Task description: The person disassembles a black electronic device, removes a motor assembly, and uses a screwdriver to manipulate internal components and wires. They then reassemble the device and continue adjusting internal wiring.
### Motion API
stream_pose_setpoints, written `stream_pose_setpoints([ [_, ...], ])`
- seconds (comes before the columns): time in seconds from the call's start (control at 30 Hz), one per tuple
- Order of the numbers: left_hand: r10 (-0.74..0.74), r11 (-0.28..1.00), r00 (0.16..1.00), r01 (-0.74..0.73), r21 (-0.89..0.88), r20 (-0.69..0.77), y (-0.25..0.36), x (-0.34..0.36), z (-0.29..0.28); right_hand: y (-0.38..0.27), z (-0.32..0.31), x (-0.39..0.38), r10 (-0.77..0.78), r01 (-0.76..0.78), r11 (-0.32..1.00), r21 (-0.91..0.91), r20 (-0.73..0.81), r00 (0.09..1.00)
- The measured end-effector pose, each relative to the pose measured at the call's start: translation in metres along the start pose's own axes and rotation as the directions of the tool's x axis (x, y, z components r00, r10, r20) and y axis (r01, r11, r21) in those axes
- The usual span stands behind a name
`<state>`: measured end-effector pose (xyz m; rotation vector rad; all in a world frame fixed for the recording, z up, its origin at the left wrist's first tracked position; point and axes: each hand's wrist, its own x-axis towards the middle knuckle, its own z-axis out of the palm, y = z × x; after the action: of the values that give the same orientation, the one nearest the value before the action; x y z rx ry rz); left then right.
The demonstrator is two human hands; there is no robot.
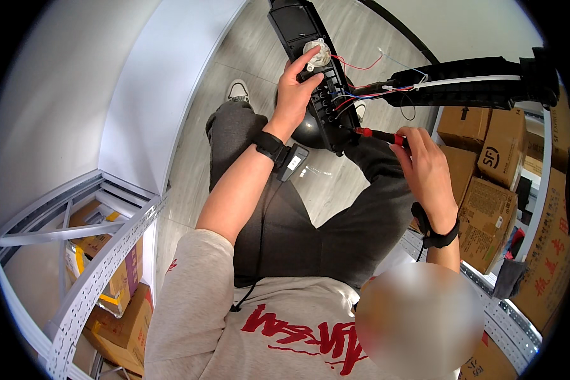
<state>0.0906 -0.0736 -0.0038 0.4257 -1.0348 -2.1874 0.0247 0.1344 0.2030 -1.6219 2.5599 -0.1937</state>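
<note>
My left hand (292,95) grips the edge of a long black plastic housing (292,25), its forefinger lying on a round clear lamp (317,56) and the thumb resting on the housing; the other fingers are hidden. In my right hand (427,166) is a red-and-black screwdriver (381,135), held by the handle with its red end toward me. Its front end reaches the lower end of the housing, close to my knee; the tip is too small to make out. Red, blue and white wires (354,96) run out of the housing.
A second long black part (462,82) with a white cable stretches to the right. Cardboard boxes (486,221) are stacked on the right-hand shelf, and more boxes (121,332) fill the metal rack (107,282) at lower left. A white panel (155,88) borders the left.
</note>
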Motion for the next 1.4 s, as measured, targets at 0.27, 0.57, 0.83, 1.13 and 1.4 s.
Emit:
stream_pose_setpoints([
  [0.27, 0.076, 0.982, 0.997, -0.071, 0.176, -0.022, -0.003, 0.001, 0.000, -0.007, -0.004, -0.001, -0.045, 0.045, 0.998, -0.036, 0.023, 0.999],
  [0.57, 0.136, 0.961, 0.991, -0.127, 0.247, -0.018, -0.002, 0.001, -0.001, -0.017, -0.010, -0.001, -0.103, 0.103, 0.994, -0.043, 0.000, 0.995],
  [0.83, 0.152, 0.957, 0.988, -0.139, 0.256, -0.033, -0.001, 0.001, -0.001, -0.013, -0.009, -0.001, -0.128, 0.131, 0.981, -0.141, 0.029, 0.991],
  [1.13, 0.156, 0.960, 0.986, -0.139, 0.243, -0.054, -0.001, 0.001, 0.001, -0.006, 0.006, -0.003, -0.002, 0.031, 0.962, -0.270, 0.108, 0.994],
  [1.4, 0.167, 0.948, 0.985, -0.149, 0.280, -0.040, -0.001, 0.001, 0.000, -0.007, 0.002, 0.000, -0.133, 0.132, 0.975, -0.181, 0.004, 0.991],
])
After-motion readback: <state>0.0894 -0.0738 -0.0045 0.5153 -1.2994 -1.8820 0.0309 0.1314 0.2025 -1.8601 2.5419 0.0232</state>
